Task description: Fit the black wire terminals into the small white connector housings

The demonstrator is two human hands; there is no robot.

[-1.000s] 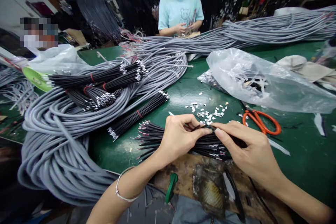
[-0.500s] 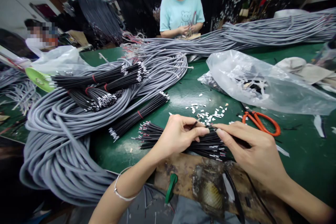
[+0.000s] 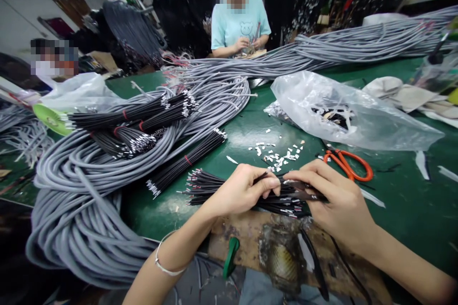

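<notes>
The left hand (image 3: 246, 189) pinches a black cable (image 3: 261, 177), the right hand (image 3: 339, 198) wraps round a dark tool (image 3: 304, 191); looks like cable-end work, and the next move wants careful alignment.

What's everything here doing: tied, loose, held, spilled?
Left hand: pinching a black cable
Right hand: holding a dark tool
Cable pile: loose
Black bundle: tied near its middle
White bits: scattered
Gray cables: looped
Clear bag: lying, partly filled
Orange scissors: lying, blades unclear

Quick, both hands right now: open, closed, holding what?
Left hand: closed, pinching a thin black cable.
Right hand: closed around a dark, slender, metal-looking tool; exact type unclear.
</notes>
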